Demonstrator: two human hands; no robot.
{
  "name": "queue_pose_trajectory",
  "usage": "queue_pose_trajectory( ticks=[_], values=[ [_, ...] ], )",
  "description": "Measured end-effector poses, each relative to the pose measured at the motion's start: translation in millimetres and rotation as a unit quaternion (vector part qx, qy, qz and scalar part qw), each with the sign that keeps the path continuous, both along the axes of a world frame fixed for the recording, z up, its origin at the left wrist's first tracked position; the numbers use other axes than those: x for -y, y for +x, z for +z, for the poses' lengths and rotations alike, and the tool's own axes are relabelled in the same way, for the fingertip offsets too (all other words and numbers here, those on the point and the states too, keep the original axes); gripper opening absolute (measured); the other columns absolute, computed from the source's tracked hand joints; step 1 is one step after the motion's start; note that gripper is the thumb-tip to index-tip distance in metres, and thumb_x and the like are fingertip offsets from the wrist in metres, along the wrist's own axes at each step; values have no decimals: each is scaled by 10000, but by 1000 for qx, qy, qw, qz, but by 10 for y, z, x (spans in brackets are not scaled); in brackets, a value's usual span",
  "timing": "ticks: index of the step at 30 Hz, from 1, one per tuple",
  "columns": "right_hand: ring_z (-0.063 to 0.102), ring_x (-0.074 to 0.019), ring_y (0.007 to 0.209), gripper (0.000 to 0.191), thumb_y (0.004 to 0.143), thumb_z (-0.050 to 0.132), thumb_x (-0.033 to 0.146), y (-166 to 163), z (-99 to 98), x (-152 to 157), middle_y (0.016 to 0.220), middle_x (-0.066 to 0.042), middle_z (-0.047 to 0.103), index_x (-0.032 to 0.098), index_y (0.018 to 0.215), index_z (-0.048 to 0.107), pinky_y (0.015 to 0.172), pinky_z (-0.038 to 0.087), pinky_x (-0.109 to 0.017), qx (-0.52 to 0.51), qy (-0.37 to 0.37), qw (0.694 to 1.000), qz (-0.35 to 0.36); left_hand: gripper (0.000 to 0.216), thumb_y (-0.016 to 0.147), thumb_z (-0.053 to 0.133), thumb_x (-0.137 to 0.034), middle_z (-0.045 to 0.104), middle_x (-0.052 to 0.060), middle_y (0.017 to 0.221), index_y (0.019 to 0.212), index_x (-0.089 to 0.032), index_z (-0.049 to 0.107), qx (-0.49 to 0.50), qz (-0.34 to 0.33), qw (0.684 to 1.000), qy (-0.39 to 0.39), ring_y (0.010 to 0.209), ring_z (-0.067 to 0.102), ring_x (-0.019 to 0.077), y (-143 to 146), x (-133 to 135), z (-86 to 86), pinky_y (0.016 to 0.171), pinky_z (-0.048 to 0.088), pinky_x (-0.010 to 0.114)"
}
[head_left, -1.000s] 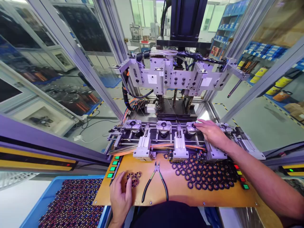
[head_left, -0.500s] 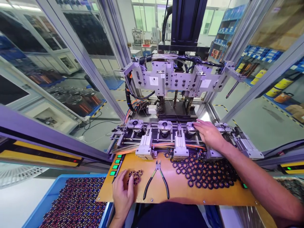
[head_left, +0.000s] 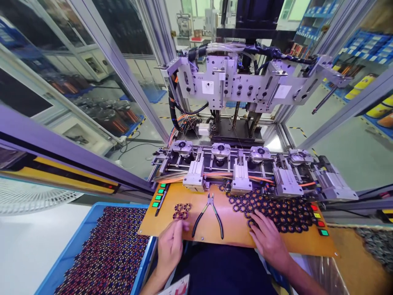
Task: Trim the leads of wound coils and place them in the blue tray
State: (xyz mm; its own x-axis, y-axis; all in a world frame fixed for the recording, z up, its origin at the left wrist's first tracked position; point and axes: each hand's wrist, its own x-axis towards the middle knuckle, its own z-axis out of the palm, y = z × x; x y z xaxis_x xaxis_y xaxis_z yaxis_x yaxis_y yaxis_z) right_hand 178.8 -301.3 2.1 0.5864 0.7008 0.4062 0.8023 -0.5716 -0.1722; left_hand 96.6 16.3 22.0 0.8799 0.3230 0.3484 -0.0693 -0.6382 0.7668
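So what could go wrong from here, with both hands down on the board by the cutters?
1. The right hand has its fingertips in the loose ring pile; rings could get pushed off the orange board.
2. The cutters lie between the hands; the left hand might knock them into the small ring cluster.

Dark rings (head_left: 276, 209) lie flat in a loose heap right of the pliers (head_left: 210, 213), and a few coppery rings (head_left: 181, 211) cluster left of them.
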Motion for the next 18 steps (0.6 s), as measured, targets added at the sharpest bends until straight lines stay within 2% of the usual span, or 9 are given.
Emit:
queue_pose_trajectory(
  ticks=[1,3,6,8,10,12,15,16,18],
  values=[
    [598,-384,1151,181,913,463,55,-6,-40,1,1243,-168,616,101,1015,606,798,554,-561,0,1,1000,-7,305,989,425,-174,614,9,678,754,-137,616,-36,-21,998,-51,628,599,76,22,57,49,608,470,166],
    [589,-401,1158,209,901,449,19,-1,-63,-4,1254,-178,607,93,1012,610,798,552,-576,-1,4,1000,-14,256,931,544,-253,589,13,646,715,-128,598,-97,-58,986,-124,593,568,87,82,170,122,580,459,181],
    [583,-412,1157,218,898,436,-3,-4,4,-45,1255,-191,602,85,985,615,781,551,-587,-8,18,1000,-20,183,816,669,-281,602,35,713,770,-112,614,-164,-131,959,-190,659,562,108,178,326,201,634,466,209],
    [566,-380,1194,195,913,454,24,-38,115,-124,1272,-178,591,106,968,622,829,549,-579,-23,41,999,-26,204,838,654,-303,634,61,780,850,-100,655,-206,-195,933,-220,716,576,118,225,420,248,683,471,221],
    [538,-313,1248,163,921,513,71,-94,270,-258,1303,-142,573,152,982,641,927,538,-531,-81,113,990,-24,283,881,627,-335,670,93,879,1004,-88,688,-235,-254,903,-256,797,603,131,252,509,285,760,487,236],
    [546,-245,1246,151,908,587,114,-155,435,-433,1317,-93,571,209,997,664,976,534,-441,-166,220,961,-18,371,902,622,-351,689,117,980,1158,-88,673,-236,-294,868,-323,859,622,136,258,587,304,825,497,244],
    [627,-183,1099,160,887,644,149,-205,620,-688,1291,-46,598,265,986,695,900,564,-328,-246,318,915,-20,378,908,636,-360,704,113,997,1188,-109,678,-199,-297,830,-429,831,644,116,231,663,305,799,506,209],
    [641,-173,1066,164,886,645,152,-205,657,-752,1282,-43,605,271,981,706,878,570,-305,-263,332,906,-19,357,909,638,-348,709,109,994,1177,-116,687,-183,-281,832,-442,824,652,113,217,673,304,784,509,199],
    [648,-171,1074,184,892,631,146,-187,698,-838,1270,-52,615,271,990,724,888,571,-287,-301,347,888,-3,312,894,659,-299,718,95,966,1151,-128,705,-142,-240,873,-401,814,667,117,191,671,306,764,517,195]
  ],
)
